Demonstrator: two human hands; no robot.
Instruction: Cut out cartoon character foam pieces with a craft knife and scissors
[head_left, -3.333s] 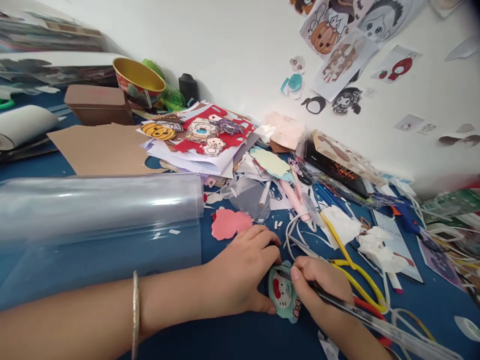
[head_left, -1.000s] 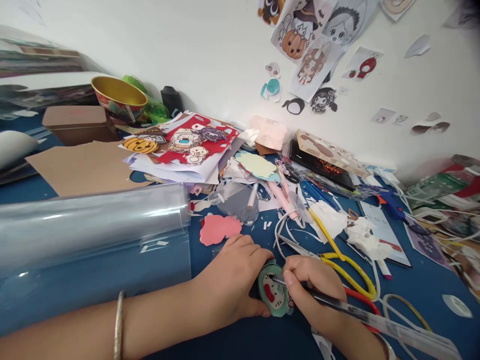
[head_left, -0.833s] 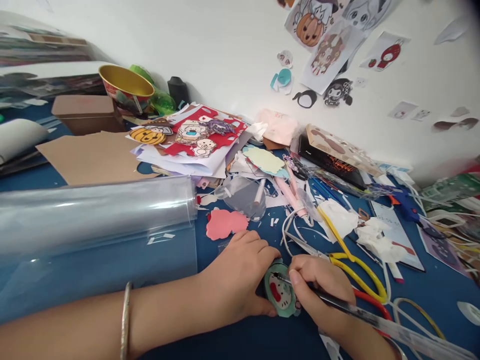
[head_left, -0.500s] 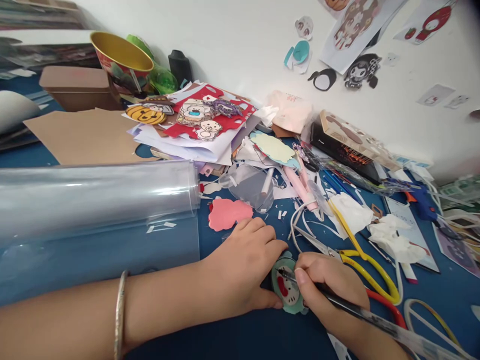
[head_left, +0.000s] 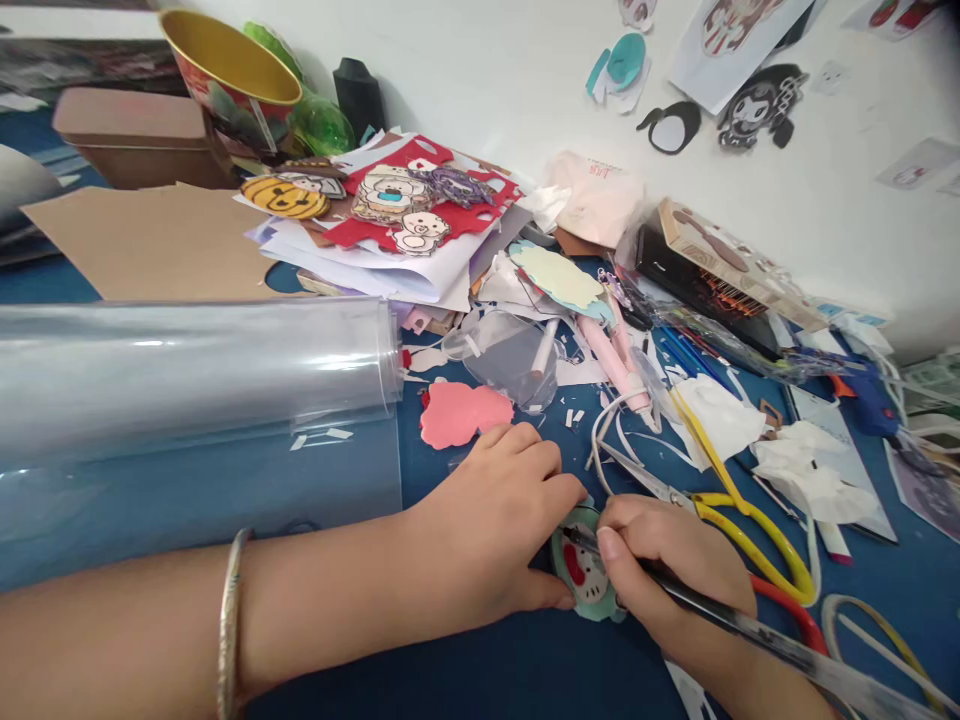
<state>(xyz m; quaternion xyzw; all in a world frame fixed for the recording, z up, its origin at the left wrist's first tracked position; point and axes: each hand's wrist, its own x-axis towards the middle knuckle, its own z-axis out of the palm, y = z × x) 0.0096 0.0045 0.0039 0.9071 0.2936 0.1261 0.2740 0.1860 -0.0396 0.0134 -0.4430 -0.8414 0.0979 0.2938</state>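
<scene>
My left hand [head_left: 491, 525] steadies a small pale-green paper cutout [head_left: 591, 580] on the blue table, thumb at its lower side and fingers curled at its upper edge. A white character face with a red patch shows in the cutout's middle. In my right hand [head_left: 671, 560] is a black pen [head_left: 709, 612] with a clear barrel, gripped near the point. Its tip meets the cutout's upper left part. Just beyond my left fingers lies a pink cutout [head_left: 463, 412]. Yellow-handled scissors [head_left: 739, 510] rest open beside my right hand, blades toward the cutout.
A clear plastic roll [head_left: 195, 350] covers the left side. Behind it are brown cardboard [head_left: 150, 250] and a paper pile with red felt [head_left: 360, 225]. Pink sticks [head_left: 607, 360], crumpled tissue [head_left: 806, 470], a blue glue gun [head_left: 870, 395] and boxes [head_left: 720, 285] crowd the back right.
The camera view has shifted slightly, so the scene sits a little higher and the right-hand items farther right. Both hands keep their hold, the pen tip still at the cutout's upper left.
</scene>
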